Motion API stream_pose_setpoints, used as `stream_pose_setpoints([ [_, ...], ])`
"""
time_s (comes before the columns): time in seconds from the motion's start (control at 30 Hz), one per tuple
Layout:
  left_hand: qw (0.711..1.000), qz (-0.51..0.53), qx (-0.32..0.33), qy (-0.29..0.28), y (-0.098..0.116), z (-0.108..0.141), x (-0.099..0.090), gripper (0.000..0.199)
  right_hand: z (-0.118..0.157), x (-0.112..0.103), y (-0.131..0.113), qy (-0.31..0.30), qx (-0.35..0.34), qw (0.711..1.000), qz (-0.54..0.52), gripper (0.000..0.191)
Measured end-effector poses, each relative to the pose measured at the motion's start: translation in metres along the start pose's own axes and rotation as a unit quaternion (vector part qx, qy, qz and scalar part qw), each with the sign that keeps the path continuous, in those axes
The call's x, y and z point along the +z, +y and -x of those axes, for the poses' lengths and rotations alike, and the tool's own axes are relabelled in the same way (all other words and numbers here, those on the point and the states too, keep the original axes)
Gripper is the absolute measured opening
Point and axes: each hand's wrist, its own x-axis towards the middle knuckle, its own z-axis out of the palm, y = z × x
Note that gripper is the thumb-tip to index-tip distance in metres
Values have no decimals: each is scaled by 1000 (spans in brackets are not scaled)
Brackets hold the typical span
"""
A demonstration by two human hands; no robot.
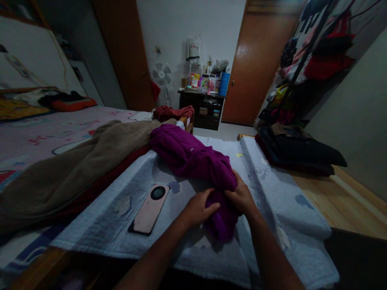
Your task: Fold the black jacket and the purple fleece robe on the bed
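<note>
Both bare hands are at work on a bright purple, soft cloth garment [193, 155] with a small pale logo. It lies diagonally across the middle of a pale blue quilted cover [99, 227], its near end bunched between the hands. Right hand [241, 193] grips the fabric from the right side, thumb turned inward. Left hand [199, 207] is closed on the near bunch from the left, thumb over the cloth; some of its fingertips are hidden.

Progress, judged from how things lie: garment is gathered lengthwise and rumpled, neither spread flat nor squared into a neat shape; handling looks partway through. Off to the right, a layered stack of dark clothes [299, 149] appears already put in order. On the left, a long brownish-grey fleecy cloth [99, 153] lies loose over a dark red fabric, apparently not sorted out.

Surface: the quilted cover is creased, with grey leaf-like and yellow motifs. A pink smartphone [151, 211] with a round black camera disc lies face down, left of the hands and apart from the garment. Pink printed bedding [75, 125] extends beyond on the left.

Room: dim light. White standing fan [162, 74] near the back wall, dark wooden cabinet [199, 106] loaded with small goods, reddish-brown wooden door [250, 60], clothes hanging at upper right.
</note>
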Motion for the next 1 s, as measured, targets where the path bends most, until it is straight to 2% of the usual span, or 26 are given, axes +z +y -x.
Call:
stream_pose_setpoints([
  [0.1,998,-51,18,35,-3,-9,-19,43,-21,-23,-21,-15,-78,990,120,81],
  [0.17,993,-96,29,63,-10,-18,-33,43,-31,-36,-27,-13,-127,972,196,82],
  [0.23,985,-136,41,93,-18,-28,-46,49,-36,-43,-23,-5,-164,944,286,82],
  [0.33,964,-227,58,128,-30,-46,-66,68,-30,-43,0,2,-177,901,395,79],
  [0.4,939,-321,59,108,-36,-60,-78,81,-21,-40,21,-5,-160,880,446,77],
  [0.5,888,-458,28,34,-42,-86,-95,92,-11,-38,42,-34,-133,860,492,79],
  [0.6,841,-541,10,-19,-45,-115,-111,94,-9,-41,49,-62,-116,858,496,86],
  [0.73,803,-590,-1,-81,-60,-150,-118,114,-13,-42,48,-76,-86,863,491,101],
  [0.83,800,-590,-6,-108,-80,-165,-115,110,-15,-40,51,-69,-48,859,506,114],
  [0.93,821,-562,-6,-97,-96,-172,-110,90,-16,-40,57,-76,-31,860,504,120],
  [1.0,835,-544,-21,-85,-102,-174,-107,84,-18,-43,62,-87,-38,868,488,120],
])
